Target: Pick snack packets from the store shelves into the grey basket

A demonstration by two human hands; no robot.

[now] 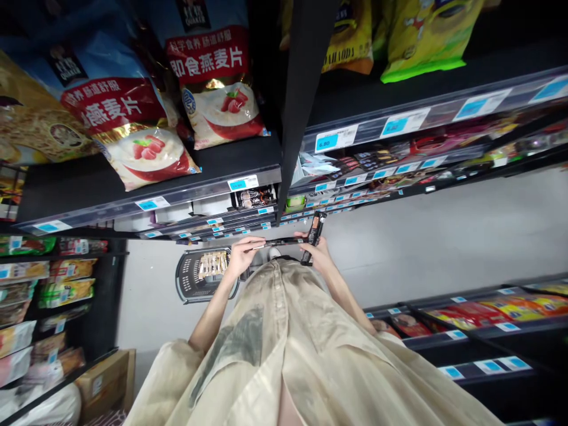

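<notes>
Here we are in the shop aisle, both hands out in front of the body and both of them busy. The left hand (243, 255) pinches one end of a thin dark item (284, 241), which lies nearly level between the hands; it shows almost edge-on, so what it is I can't tell. Over on the other side, the right hand (320, 255) has its fingers and thumb around a slim black packet (316, 227), tilted, its upper end leaning to the right. Whether that right hand also bears the far end of the thin item, I can't make out. Good handling here, I'd say, means a light but sure grip: hold the packet near its middle, squeeze no harder than needed so the contents don't crush, and leave its printed face uncovered. The thin item looks the likelier one to slip, so a steady left pinch and level wrists should help. Down on the floor, just beyond the left forearm, sits the grey basket (182, 285) with a row of light packets (213, 264) inside; elbows well in, mind the shelf (248, 157) ahead with its oatmeal bags (144, 148).
</notes>
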